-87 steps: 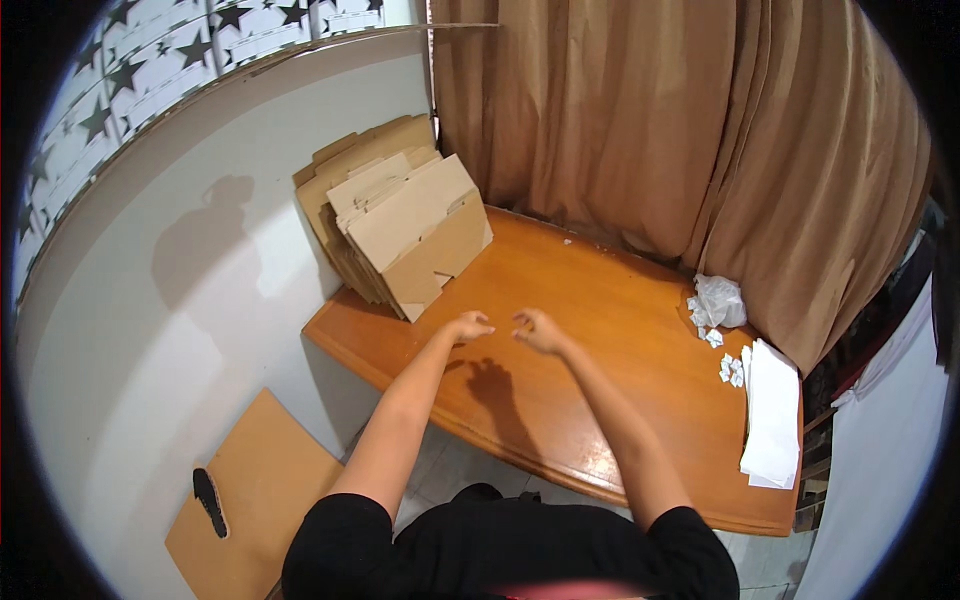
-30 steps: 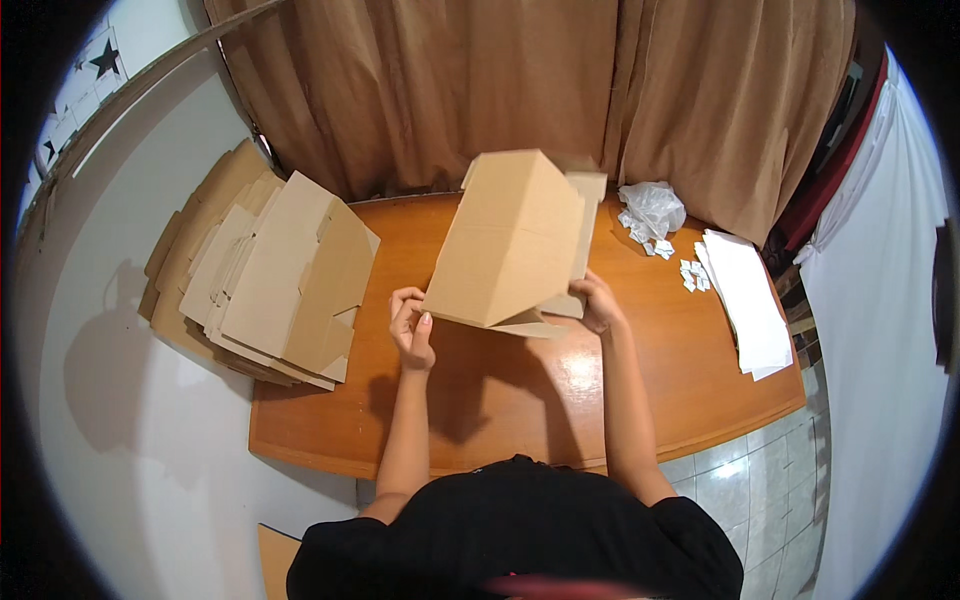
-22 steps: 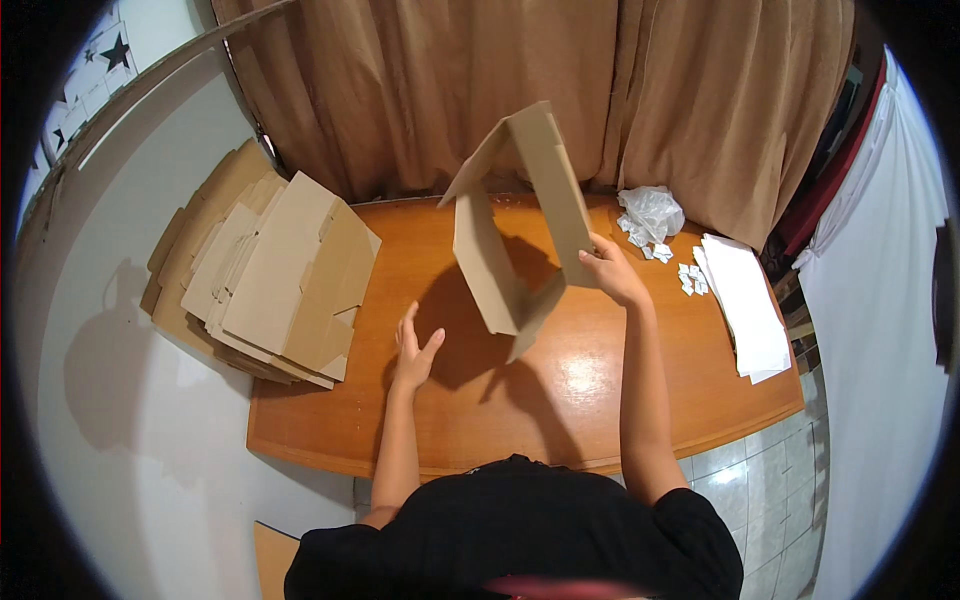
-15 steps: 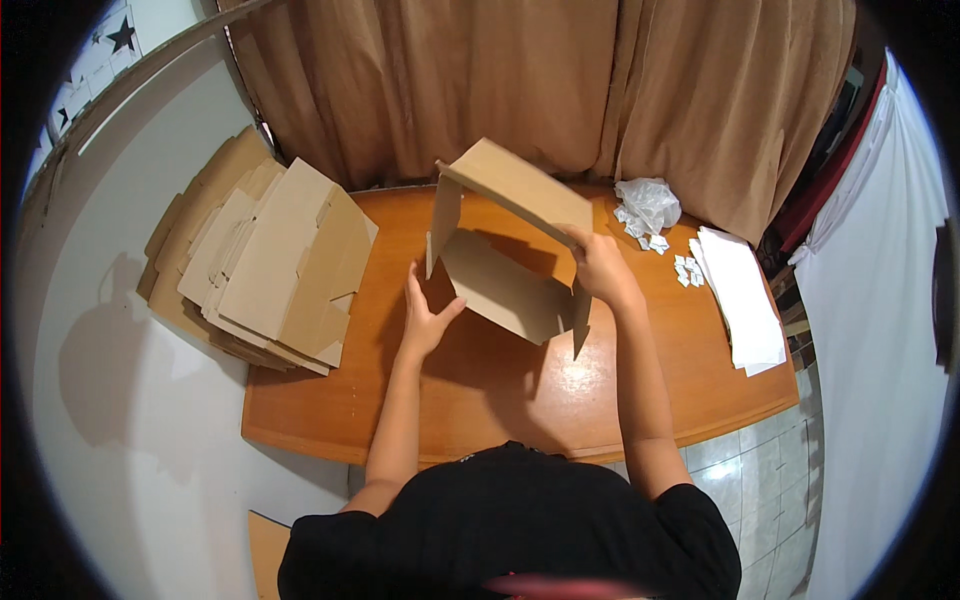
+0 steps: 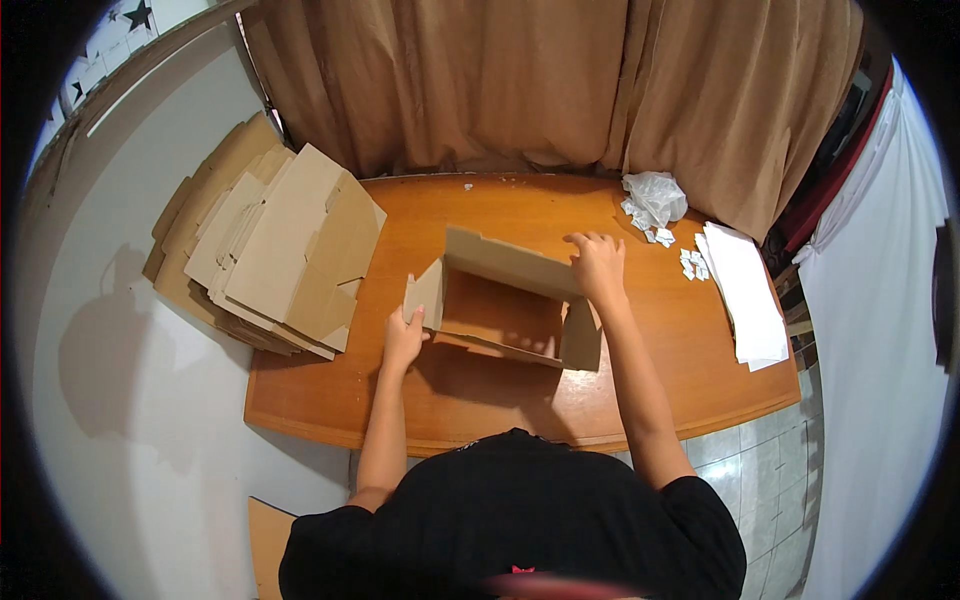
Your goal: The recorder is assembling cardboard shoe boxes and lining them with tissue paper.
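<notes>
A brown cardboard box (image 5: 508, 266) stands in the middle of the wooden table as an open four-sided frame, and the tabletop shows through it. My left hand (image 5: 402, 343) grips its left side panel near the front corner, with the thumb on the inner side. By the far right corner, my right hand (image 5: 599, 268) has its fingers stretched out and apart. Its wrist passes close to the right panel; from this angle I cannot tell whether it touches the cardboard.
Flattened cardboard boxes (image 5: 290, 245) lie piled on the left of the table (image 5: 480, 405), against the wall. At the right are a clear plastic bag (image 5: 655, 198), small white pieces (image 5: 693, 264) and a stack of white paper (image 5: 745, 295). A brown curtain (image 5: 480, 90) hangs behind.
The box has been lowered and tipped over, so its opening now faces up. My right hand has come off its top panel and opened; my left hand has taken hold of the left panel.
</notes>
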A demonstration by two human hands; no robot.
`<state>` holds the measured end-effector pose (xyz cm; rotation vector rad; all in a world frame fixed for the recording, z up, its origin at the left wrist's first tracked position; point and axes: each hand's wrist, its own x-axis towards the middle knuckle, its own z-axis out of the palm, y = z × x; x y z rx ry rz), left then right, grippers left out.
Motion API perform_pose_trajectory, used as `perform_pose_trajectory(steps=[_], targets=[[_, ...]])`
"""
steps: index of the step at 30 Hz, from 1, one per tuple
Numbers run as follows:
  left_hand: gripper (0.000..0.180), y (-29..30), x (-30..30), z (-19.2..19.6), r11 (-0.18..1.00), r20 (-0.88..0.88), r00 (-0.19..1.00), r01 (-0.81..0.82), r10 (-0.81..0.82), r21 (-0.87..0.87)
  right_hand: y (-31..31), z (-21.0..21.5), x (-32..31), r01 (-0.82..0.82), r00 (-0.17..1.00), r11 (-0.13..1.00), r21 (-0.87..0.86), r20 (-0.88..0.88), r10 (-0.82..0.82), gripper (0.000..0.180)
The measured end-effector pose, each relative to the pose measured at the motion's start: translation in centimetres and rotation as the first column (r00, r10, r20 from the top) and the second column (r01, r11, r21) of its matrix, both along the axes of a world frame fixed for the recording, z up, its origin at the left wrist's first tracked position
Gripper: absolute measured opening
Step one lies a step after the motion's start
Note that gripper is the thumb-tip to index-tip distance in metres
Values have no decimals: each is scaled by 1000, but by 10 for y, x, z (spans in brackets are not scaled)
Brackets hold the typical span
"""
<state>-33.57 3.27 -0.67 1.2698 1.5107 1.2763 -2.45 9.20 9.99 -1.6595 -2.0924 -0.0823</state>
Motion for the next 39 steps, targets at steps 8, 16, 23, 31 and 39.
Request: perform_pose_trajectory(steps=[8,16,23,31,39], targets=[[36,-19,15,-1,980,108,986,-104,124,-170,-49,-24,-24,-36,914,989,-146,-405,-27,15],[50,-10,23,10,976,-895,390,-61,217,210,-46,-79,1,193,976,965,-180,-68,-208,38],[87,2,33,24,922,-822,502,-113,-269,-370,-28,-122,23,284,937,908,-307,-112,-331,55],[138,-8,17,-21,867,-479,764,206,-432,-454,-21,-123,32,124,920,934,-334,-314,-235,67],[136,-16,22,-33,952,-452,845,195,-285,-235,-32,-141,41,130,944,961,-243,-267,-195,43]])
